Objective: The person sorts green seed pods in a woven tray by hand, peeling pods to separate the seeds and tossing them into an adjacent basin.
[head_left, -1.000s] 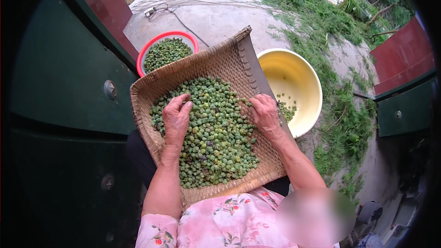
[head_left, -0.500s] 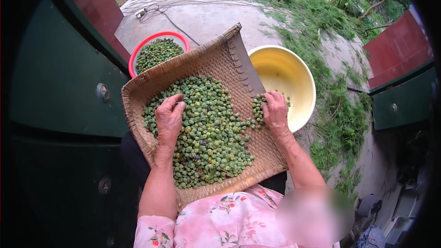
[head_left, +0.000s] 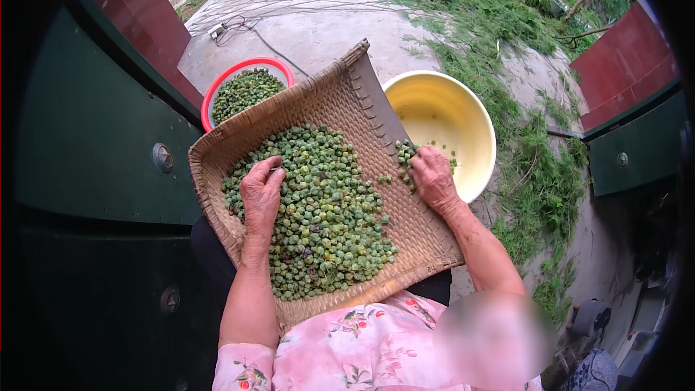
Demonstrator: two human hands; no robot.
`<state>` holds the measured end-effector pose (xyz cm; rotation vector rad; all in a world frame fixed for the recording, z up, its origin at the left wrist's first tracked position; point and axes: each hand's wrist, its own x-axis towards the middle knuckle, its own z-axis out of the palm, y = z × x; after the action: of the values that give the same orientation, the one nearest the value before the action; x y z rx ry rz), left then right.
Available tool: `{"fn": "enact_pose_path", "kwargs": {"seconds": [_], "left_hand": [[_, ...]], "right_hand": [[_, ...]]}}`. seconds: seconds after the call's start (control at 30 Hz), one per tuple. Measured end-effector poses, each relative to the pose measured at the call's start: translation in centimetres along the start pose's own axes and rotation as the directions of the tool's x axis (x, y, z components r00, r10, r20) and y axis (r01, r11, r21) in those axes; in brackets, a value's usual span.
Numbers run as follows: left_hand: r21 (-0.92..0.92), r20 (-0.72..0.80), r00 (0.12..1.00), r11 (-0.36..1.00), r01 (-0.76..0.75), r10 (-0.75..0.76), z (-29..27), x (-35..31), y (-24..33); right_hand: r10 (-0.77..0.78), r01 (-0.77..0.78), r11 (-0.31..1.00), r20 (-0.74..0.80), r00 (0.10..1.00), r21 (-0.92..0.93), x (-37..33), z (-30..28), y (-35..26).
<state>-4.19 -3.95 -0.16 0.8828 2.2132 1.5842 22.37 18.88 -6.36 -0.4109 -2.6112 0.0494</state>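
Some green fruits point(head_left: 405, 150) have moved nearer the yellow basin point(head_left: 474, 119).

Feathery green foliage point(head_left: 556, 206): loose strip on concrete paving point(head_left: 318, 32). Left of the foliage: dark cable point(head_left: 276, 50) with pale connector box point(head_left: 216, 31); farther left, maroon wall point(head_left: 137, 22) and dark green door point(head_left: 101, 123) with round metal fitting point(head_left: 163, 158). Right of the foliage: second maroon wall point(head_left: 626, 65) and second dark green door point(head_left: 644, 148).

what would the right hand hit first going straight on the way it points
Probably the small clump of green fruits just ahead of the right hand, at the edge of the tray, though depth is unclear.
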Motion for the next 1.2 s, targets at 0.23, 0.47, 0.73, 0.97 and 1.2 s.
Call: {"fn": "enact_pose_path", "kwargs": {"seconds": [0.23,0.47,0.73,0.97,1.2], "left_hand": [[0.031,-0.008,1.0,0.999,-0.028,0.028,0.1,0.2,0.0],[-0.025,-0.012,1.0,1.0,-0.005,0.005,0.2,0.1,-0.2],[0.011,-0.015,1.0,1.0,-0.026,0.026,0.1,0.2,-0.1],[-0.025,-0.019,1.0,0.999,-0.025,0.024,0.1,0.2,-0.7],[-0.02,-0.01,1.0,1.0,-0.004,0.003,0.0,0.2,-0.2]], "right_hand": [[0.225,-0.214,0.973,-0.161,0.961,0.081,1.7,0.8,-1.8],[-0.041,0.038,0.979,0.009,0.999,0.202,2.5,2.3,-5.0],[0.343,-0.353,0.936,-0.209,0.916,-0.011,2.2,2.2,-1.9],[0.128,-0.125,0.991,-0.055,0.99,0.045,2.5,2.0,-2.0],[0.43,-0.432,0.902,-0.113,0.896,0.004,0.7,0.0,-0.3]]}}
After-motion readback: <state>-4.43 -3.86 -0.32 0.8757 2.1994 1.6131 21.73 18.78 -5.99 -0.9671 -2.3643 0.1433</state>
